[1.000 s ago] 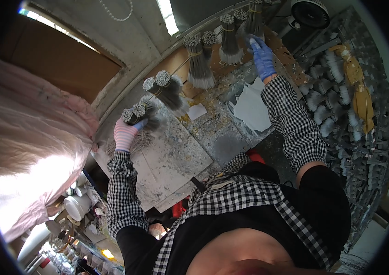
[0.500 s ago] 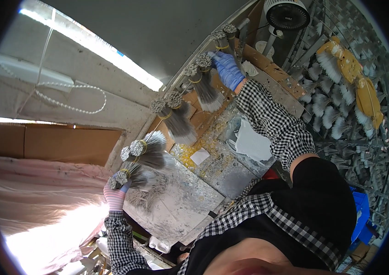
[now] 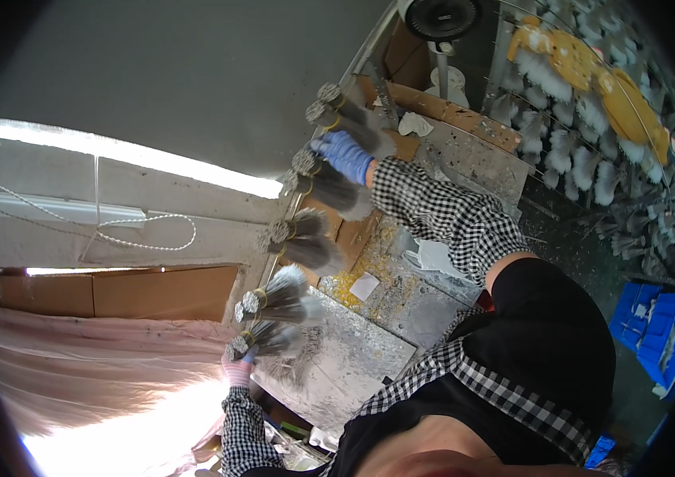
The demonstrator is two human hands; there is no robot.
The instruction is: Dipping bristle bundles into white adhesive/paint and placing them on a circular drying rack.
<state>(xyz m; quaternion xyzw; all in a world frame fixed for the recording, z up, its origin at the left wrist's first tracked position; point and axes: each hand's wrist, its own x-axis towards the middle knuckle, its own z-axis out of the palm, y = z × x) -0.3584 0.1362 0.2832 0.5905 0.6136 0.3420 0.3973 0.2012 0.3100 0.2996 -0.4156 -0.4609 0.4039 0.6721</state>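
Both hands were kept well apart. Low in the middle, the left hand was closed around a grey feather bundle. Higher up, the blue-gloved right hand was pressed onto another bundle in the row.

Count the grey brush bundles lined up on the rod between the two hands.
8: two bundles above the right hand, two below it, two mid-rod, two by the left hand. Others may be hidden.
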